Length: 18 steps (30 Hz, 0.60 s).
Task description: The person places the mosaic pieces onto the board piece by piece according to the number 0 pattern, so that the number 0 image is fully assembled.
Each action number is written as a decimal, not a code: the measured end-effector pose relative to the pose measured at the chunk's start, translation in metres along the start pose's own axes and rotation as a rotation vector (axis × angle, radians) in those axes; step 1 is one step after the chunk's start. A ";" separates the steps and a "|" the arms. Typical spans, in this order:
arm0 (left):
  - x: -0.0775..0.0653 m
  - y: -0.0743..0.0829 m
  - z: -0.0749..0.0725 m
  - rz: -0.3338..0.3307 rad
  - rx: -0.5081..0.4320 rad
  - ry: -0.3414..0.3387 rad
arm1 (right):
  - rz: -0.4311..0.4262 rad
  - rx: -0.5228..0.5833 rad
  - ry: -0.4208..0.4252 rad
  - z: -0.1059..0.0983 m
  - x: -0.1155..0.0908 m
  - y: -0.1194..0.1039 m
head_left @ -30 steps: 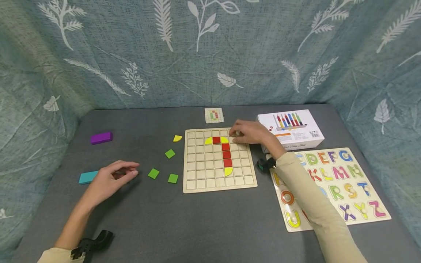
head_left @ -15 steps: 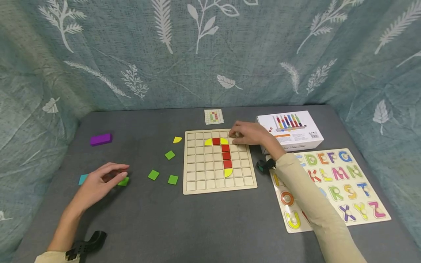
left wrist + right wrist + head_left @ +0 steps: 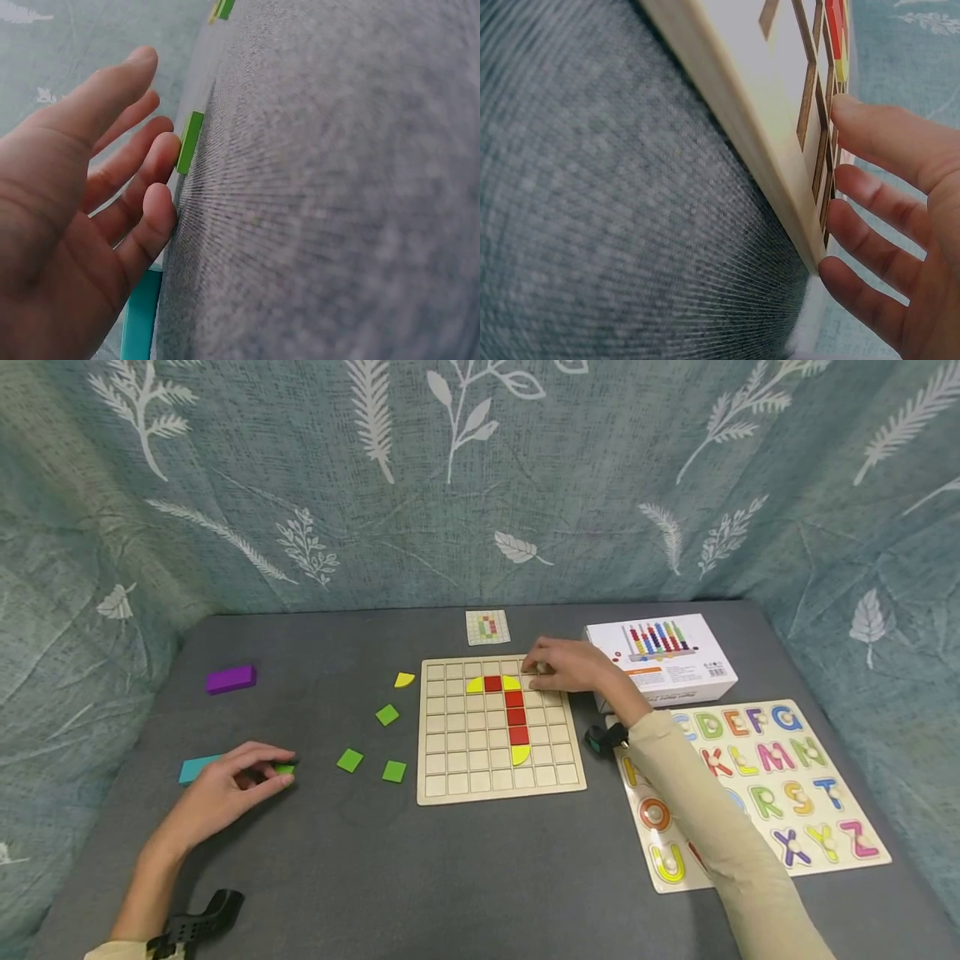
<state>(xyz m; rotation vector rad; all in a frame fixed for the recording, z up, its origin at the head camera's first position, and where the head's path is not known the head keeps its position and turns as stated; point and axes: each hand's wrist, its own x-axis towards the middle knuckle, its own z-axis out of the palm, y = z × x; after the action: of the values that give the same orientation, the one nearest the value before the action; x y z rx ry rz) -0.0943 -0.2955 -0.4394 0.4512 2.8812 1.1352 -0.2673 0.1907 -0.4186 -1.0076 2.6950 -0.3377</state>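
My left hand [image 3: 228, 783] hovers low at the left, its fingers loosely bent and the thumb apart from them. A green square tile [image 3: 285, 769] shows between thumb and forefinger in the head view; in the left wrist view the tile [image 3: 190, 142] lies on the table just past the fingertips. My right hand [image 3: 576, 665] rests with relaxed fingers at the far right corner of the wooden grid board [image 3: 457, 785], holding nothing visible. On the board, red squares [image 3: 516, 716] and yellow quarter-round pieces [image 3: 520, 754] form a hooked line.
More green tiles [image 3: 349, 760] and a yellow quarter-round [image 3: 404, 679] lie left of the board. Teal [image 3: 197, 768] and purple [image 3: 231, 679] blocks sit farther left. A pattern card [image 3: 487, 627] stands behind the board; a white box [image 3: 675, 660] and alphabet board [image 3: 757, 777] are at right.
My left hand has drawn back to the left, uncovering the green tile, then come down with its fingers around where that tile lies. The right hand stays at the board's corner.
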 end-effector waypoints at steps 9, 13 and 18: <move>-0.003 -0.005 -0.002 0.027 0.036 0.034 | -0.002 -0.002 0.006 0.000 0.000 0.000; -0.004 -0.007 -0.002 0.038 0.051 0.043 | -0.003 0.003 0.006 0.000 0.000 0.000; -0.005 -0.010 -0.001 0.049 0.052 0.042 | 0.001 -0.005 0.012 0.002 0.000 0.001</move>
<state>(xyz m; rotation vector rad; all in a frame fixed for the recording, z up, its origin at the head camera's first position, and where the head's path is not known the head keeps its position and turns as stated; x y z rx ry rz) -0.0920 -0.3051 -0.4459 0.5089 2.9581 1.0917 -0.2672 0.1913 -0.4203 -1.0083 2.7089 -0.3377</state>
